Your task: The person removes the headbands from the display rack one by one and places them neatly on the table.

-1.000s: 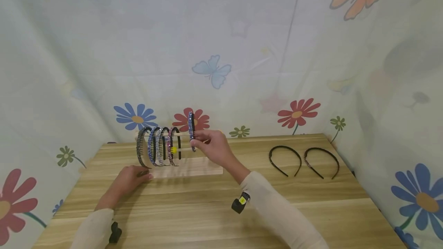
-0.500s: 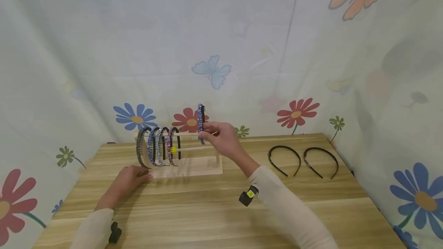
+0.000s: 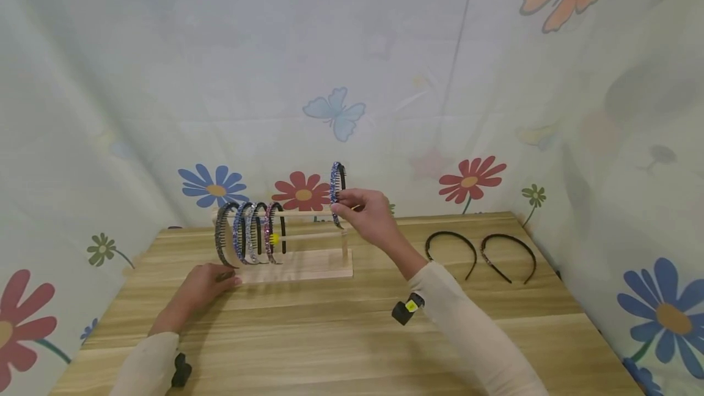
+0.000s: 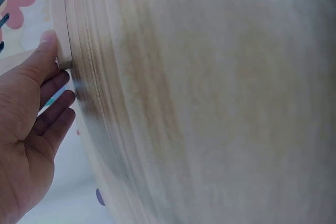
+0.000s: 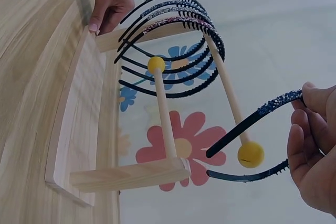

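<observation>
My right hand (image 3: pixel 368 216) pinches a blue glittery toothed headband (image 3: pixel 334 185) between thumb and fingers, held upright at the right end of a wooden stand (image 3: pixel 313 264). In the right wrist view, the headband's two dark ends lie on either side of the yellow ball (image 5: pixel 251 154) that tips one rod. Several headbands (image 5: pixel 173 22), dark, blue, silver and pink, hang at the left part of that rod. My left hand (image 3: pixel 200 289) grips the stand's left end, its thumb on the base's edge, as the left wrist view shows.
Two thin black headbands (image 3: pixel 452 234) (image 3: pixel 508 237) lie on the wood-grain table (image 3: pixel 341 335), right of the stand. A second rod (image 5: pixel 165 111) with a yellow ball sticks out from the other upright. Behind hangs a flowered curtain (image 3: pixel 385 78).
My right hand has moved right and upward with the blue headband, away from the hanging ones to the stand's right end. The left hand stays at the stand's left end.
</observation>
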The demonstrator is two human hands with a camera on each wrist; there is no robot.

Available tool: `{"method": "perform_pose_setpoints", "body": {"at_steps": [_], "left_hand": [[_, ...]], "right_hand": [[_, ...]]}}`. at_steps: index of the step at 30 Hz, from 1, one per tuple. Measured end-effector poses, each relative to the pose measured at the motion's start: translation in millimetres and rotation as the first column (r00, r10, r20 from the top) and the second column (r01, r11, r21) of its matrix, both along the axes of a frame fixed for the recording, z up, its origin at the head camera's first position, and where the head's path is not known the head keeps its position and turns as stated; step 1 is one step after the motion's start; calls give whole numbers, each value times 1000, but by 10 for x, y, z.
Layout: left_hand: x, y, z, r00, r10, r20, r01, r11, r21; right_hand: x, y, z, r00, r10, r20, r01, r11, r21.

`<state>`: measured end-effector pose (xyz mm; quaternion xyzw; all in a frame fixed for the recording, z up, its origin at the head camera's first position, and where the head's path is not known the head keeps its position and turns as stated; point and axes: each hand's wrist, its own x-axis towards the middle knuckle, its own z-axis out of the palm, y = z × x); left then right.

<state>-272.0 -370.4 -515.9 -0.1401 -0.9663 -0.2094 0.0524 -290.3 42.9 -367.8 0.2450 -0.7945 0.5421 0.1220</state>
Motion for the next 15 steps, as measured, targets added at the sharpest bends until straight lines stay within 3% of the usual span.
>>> {"method": "perform_pose_setpoints", "body": {"at_steps": [15], "left_hand": [[4,-7,-9,1000,1,4,-1,1000,1]], "right_hand": [[-25,182,-35,998,-56,5,56,998,32]]}}
